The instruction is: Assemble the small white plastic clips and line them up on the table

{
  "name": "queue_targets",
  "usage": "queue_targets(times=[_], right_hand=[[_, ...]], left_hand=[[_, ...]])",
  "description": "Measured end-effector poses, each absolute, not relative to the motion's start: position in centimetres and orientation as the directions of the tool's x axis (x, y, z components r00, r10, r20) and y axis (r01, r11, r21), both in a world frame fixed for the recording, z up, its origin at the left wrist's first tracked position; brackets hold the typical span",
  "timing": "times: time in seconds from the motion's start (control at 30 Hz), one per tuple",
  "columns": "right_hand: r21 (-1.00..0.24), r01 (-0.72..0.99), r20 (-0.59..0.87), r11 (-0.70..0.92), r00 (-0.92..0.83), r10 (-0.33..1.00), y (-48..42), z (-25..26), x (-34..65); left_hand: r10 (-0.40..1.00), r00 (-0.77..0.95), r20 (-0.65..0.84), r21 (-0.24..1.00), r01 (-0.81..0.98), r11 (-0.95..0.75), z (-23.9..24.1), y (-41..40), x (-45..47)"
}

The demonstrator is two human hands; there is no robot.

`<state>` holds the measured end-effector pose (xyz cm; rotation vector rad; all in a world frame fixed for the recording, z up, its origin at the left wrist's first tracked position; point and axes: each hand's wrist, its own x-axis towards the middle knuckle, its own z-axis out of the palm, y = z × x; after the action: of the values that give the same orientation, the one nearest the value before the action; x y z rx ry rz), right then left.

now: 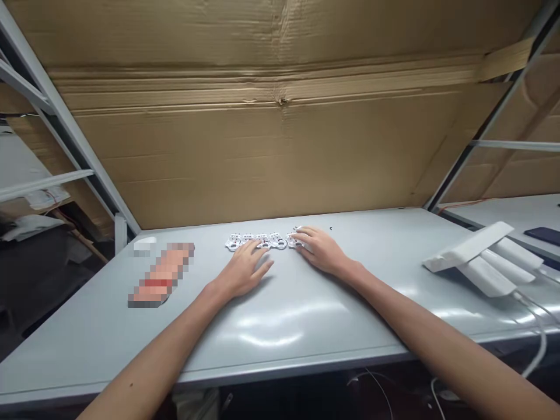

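Observation:
A row of several small white plastic parts [251, 240] with round holes lies at the far middle of the grey table [306, 315]. My left hand [245, 269] rests flat, fingers stretched out, its fingertips touching the parts in the middle of the row. My right hand [318, 249] lies palm down at the right end of the row, fingers spread over the last part there. Neither hand grips anything that I can see.
A blurred orange-pink object [161, 275] and a small white piece [144, 240] lie on the table's left. A stack of long white bars with cables [485, 259] sits at the right. Cardboard sheets [280, 146] wall off the back; metal frame posts stand at both sides.

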<state>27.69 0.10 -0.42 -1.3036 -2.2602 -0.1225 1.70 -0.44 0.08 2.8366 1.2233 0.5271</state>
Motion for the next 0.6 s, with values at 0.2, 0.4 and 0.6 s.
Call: queue_targets(times=[0.2,0.4,0.6], right_hand=[[-0.157,0.848,0.404,0.506,-0.412,0.817,-1.5,0.1,26.2],[-0.135,0.844,0.385,0.518,-0.437,0.813,-1.7,-0.1,25.7],[-0.176,0.821,0.365,0.543,-0.458,0.811,-1.6,-0.2,26.2]], left_hand=[[0.701,0.631,0.332,0.168,0.692,-0.702,0.2,-0.7,1.7],[0.734,0.626,0.263,0.172,0.718,-0.674,0.1,-0.9,1.8],[0.725,0.618,0.305,0.183,0.709,-0.681,0.3,-1.2,1.8]])
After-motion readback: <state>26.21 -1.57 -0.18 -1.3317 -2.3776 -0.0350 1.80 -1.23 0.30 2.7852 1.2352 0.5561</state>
